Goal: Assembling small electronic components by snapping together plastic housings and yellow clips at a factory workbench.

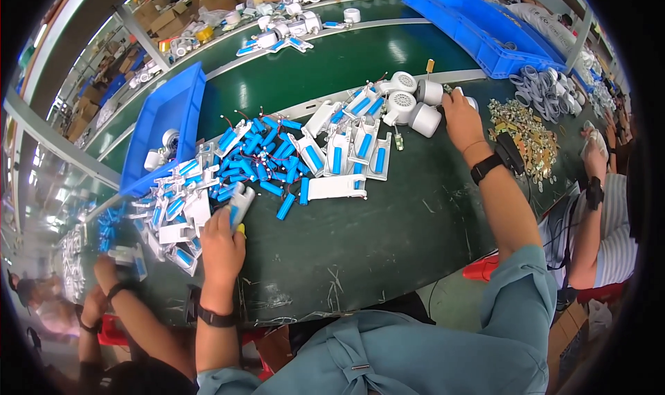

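My left hand (223, 246) is closed around a white plastic handle casing (242, 200) with a blue cell in it, at the edge of a parts pile. A small yellow bit shows by its thumb. My right hand (463, 123) reaches far right, its fingers bent over a white round part (473, 103), mostly hidden under the hand, which looks like a fan head. Beside it lie several white fan heads with round grilles (400, 108). Between my hands, white casings with blue cells (337, 153) lie in rows next to a heap of blue cylindrical cells (260, 153).
Loose white casings (176, 208) lie at left, near a co-worker's hands (104, 277). Blue bins (156, 128) (485, 31) stand by the green conveyor (332, 45). Small circuit boards (523, 139) and grey rings (540, 90) are heaped at right, near another person's hand (593, 153).
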`<state>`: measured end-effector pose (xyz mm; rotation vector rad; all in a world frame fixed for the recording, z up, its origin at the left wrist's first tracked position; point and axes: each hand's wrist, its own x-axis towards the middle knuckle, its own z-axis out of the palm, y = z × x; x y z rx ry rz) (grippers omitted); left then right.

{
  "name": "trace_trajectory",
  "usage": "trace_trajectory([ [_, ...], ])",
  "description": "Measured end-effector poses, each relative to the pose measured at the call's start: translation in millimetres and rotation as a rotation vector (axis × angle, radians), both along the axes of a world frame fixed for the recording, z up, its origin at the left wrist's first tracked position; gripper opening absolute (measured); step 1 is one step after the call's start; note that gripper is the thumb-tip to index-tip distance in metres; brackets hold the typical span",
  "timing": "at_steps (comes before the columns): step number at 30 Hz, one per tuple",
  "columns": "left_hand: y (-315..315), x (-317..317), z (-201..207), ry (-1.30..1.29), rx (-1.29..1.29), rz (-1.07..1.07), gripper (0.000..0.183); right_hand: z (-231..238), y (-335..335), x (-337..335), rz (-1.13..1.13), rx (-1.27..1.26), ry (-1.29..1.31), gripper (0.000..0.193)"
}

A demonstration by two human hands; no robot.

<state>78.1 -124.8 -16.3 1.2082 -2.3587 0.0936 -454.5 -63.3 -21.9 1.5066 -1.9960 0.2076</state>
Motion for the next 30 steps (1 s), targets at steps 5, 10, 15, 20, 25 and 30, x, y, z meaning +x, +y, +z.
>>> trace_trajectory([
  [5, 54.5, 8.6, 18.1, -0.031, 0.086, -0.053, 0.038, -2.2, 25.7, 5.8, -0.012, 0.07, -0.12, 0.009],
  [10, 70.0, 17.3, 29.1, 0.131, 0.337, 0.073, 0.036, 28.9, 75.2, 45.6, -0.013, 0.284, -0.77, 0.015],
  [15, 44.6, 12.3, 11.8, 0.343, 0.446, 0.107, 0.03, 38.3, 113.8, 125.6, 0.164, 0.36, -1.778, 0.023],
  [20, 28.2, 1.3, -0.6, 0.519, 0.666, 0.05, 0.022, 28.6, 149.5, 194.4, 0.337, 0.323, -2.104, 0.019],
  [25, 45.9, 10.4, 7.3, 0.748, 0.892, -0.08, 0.02, 13.5, 146.8, 244.8, 0.499, 0.435, -2.254, 0.016],
  [30, 42.6, -31.8, 21.8, 0.689, 1.03, -0.158, 0.013, 0.5, 135.4, 270.1, 0.663, 0.451, -2.236, 0.016],
])
